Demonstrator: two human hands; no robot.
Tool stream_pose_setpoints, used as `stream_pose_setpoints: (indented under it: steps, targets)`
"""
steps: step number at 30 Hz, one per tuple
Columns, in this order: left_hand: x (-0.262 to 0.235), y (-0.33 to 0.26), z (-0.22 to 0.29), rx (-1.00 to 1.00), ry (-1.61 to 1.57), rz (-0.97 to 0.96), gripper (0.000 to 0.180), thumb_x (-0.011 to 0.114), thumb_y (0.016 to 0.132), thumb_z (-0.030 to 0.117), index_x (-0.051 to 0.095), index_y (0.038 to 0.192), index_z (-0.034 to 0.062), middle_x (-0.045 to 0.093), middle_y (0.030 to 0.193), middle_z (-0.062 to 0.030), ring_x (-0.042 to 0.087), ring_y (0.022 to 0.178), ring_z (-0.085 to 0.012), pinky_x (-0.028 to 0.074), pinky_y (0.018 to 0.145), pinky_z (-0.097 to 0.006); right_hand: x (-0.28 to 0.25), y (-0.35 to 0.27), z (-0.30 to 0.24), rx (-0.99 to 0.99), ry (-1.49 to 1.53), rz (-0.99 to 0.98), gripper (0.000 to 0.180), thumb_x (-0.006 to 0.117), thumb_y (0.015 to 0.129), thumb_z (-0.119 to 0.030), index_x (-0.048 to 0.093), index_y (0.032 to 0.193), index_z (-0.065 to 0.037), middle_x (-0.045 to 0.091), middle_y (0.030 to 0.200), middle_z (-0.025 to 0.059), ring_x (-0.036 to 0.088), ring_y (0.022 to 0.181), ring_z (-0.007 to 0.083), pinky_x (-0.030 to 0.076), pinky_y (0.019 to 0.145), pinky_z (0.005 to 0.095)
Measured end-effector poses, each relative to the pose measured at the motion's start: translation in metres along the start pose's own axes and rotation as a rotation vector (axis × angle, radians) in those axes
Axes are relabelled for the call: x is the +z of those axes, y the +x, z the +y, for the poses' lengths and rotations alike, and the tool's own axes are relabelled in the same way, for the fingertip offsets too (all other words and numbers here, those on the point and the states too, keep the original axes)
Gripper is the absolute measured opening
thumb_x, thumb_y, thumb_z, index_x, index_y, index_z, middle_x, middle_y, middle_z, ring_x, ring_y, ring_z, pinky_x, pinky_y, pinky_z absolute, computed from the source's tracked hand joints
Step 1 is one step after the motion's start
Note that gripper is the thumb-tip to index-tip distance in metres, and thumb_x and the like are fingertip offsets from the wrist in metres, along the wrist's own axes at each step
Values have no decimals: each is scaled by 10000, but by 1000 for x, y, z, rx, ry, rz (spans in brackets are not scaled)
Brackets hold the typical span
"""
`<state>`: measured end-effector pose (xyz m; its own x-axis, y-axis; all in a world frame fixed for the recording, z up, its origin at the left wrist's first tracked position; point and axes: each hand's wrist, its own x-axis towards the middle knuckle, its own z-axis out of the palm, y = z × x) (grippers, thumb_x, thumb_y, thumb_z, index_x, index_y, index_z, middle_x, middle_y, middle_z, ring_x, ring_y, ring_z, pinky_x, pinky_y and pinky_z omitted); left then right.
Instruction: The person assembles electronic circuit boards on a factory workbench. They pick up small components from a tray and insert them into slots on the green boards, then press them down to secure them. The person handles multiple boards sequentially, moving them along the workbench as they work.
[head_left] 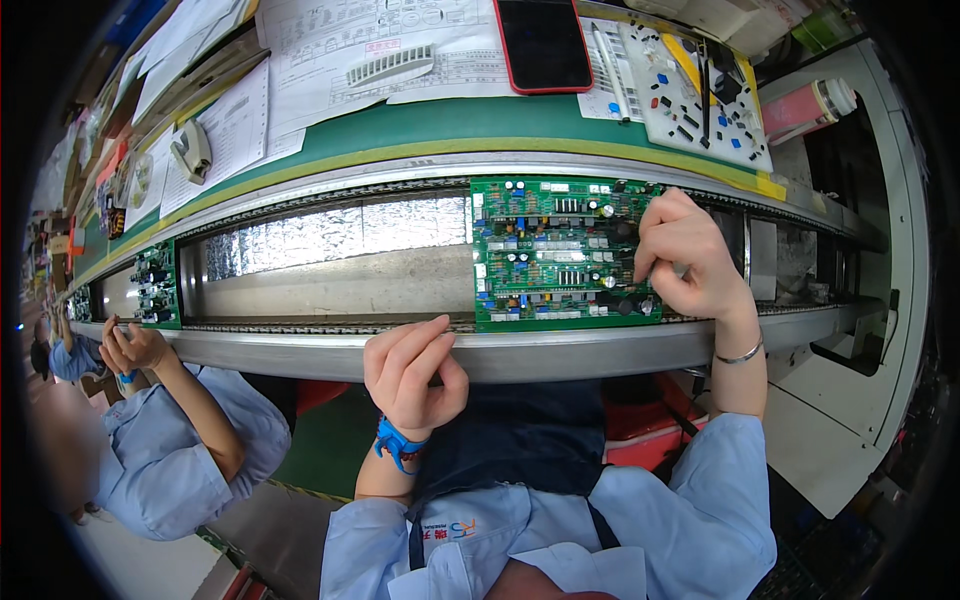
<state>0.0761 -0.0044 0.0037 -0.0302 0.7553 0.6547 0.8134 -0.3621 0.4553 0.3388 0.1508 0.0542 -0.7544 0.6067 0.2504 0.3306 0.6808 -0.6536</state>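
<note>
A green circuit board (555, 250) crowded with small parts lies across the rails of a conveyor (560, 355) in front of me. My right hand (688, 258) rests on the board's right edge, fingers curled and pinched down near a small part; what it pinches is too small to tell. My left hand (412, 375) hovers at the near steel rail, left of the board, fingers loosely bent with nothing seen in them. A blue strap (398, 442) circles my left wrist and a thin metal bangle (742, 354) my right.
A second green board (155, 285) sits further left on the conveyor, by a co-worker's hands (132, 348). Behind the line lie paper sheets (330, 60), a red-cased phone (543, 42), a white tray of small parts (700, 95) and a tape dispenser (190, 150).
</note>
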Motion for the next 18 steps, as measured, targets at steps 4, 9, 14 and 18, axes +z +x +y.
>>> stream_pose_setpoints:
  steps: [4,9,14,18]
  targets:
    - [0,1,0,2,0,0,254,565,703,-82,616,924,32,679,942,-107,604,816,-257,483,754,-337,-2,-1,1,-5,-22,96,105,521,578,31,550,609,-65,474,630,41,462,623,201,362,612,306]
    - [0,1,0,0,-2,3,250,567,702,-81,616,920,31,680,942,-107,604,816,-257,480,751,-335,-3,-2,4,-19,-59,264,103,495,594,42,544,613,-46,492,612,38,475,624,197,381,595,296]
    - [0,0,-1,2,-2,-3,253,570,699,-80,615,922,32,679,943,-106,604,815,-256,478,750,-335,-4,-3,8,10,-25,382,100,469,635,46,547,629,-17,525,610,45,486,635,174,401,564,287]
    - [-1,1,-1,1,-11,-11,268,568,690,-86,608,926,34,677,948,-106,603,815,-258,479,752,-337,-3,-4,9,18,-26,420,98,469,648,51,548,636,-6,509,617,58,484,626,166,394,548,275]
